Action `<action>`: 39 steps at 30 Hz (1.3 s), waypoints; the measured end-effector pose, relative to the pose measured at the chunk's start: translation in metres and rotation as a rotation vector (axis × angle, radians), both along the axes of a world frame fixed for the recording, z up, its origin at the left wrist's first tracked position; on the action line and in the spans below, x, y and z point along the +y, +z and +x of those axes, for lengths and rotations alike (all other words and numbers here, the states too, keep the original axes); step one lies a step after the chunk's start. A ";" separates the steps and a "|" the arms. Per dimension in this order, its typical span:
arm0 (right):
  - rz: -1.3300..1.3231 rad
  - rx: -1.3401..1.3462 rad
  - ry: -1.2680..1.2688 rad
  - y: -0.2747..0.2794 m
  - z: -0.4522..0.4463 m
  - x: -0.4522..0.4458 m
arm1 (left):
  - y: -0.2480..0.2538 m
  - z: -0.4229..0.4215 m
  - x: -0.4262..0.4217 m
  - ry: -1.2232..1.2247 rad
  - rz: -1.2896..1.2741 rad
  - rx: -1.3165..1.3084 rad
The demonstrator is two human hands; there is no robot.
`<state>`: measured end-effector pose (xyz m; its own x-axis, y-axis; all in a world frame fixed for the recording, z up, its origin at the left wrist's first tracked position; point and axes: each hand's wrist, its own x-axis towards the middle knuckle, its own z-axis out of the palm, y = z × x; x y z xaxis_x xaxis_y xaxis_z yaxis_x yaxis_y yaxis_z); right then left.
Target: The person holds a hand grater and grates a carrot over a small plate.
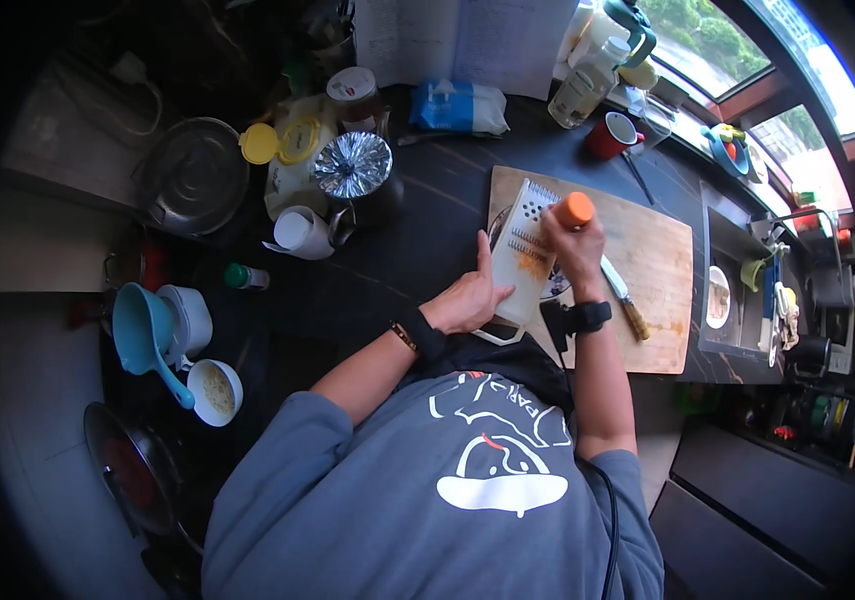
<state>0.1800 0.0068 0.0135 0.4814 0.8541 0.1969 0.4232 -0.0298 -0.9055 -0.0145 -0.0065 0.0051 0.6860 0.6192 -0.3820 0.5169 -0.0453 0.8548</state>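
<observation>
My right hand [580,250] grips a carrot [576,209], its orange cut end pointing up, against the upper part of a white flat grater [525,287]. Orange shreds cling to the grater's middle. With index finger stretched along the left edge and thumb across the lower part, my left hand [466,302] holds the grater steady. Beneath the grater, a blue-patterned dish [556,284] shows only in part. A knife [627,300] with a brown handle lies on the wooden cutting board [663,260], just right of my right wrist.
Left on the dark counter are a foil-covered pot [353,165], a white cup [303,232] and a green-capped jar [246,277]. Lower left stand a blue ladle-like scoop [143,325] and a white bowl [216,392]. A red mug [614,135] stands behind the board; the sink [733,330] is right.
</observation>
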 end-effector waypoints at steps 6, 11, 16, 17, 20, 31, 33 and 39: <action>-0.257 0.104 0.208 0.025 -0.011 -0.027 | -0.002 0.001 0.005 -0.014 0.016 -0.007; -0.009 -0.203 0.127 0.006 -0.016 -0.022 | 0.008 0.002 0.006 -0.038 0.002 0.069; -0.081 -0.135 0.166 0.016 -0.020 -0.027 | 0.001 0.001 0.006 -0.024 0.034 -0.008; -0.100 -0.145 0.197 0.017 -0.021 -0.030 | -0.001 0.001 0.006 -0.021 0.035 -0.010; -0.008 -0.252 0.200 0.014 -0.024 -0.027 | 0.008 0.000 0.005 -0.027 -0.020 0.011; -0.081 -0.192 0.205 0.015 -0.025 -0.033 | 0.005 0.000 0.006 -0.043 0.001 0.024; -0.071 -0.204 0.201 0.013 -0.025 -0.028 | 0.011 0.001 0.005 -0.042 -0.016 0.050; -0.013 -0.215 0.084 0.020 -0.020 -0.011 | -0.002 0.000 0.005 -0.032 0.033 0.009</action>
<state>0.1604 -0.0044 0.0335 0.3569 0.8924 0.2761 0.6083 0.0023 -0.7937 -0.0147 -0.0014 0.0031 0.7021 0.6097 -0.3678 0.5224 -0.0901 0.8479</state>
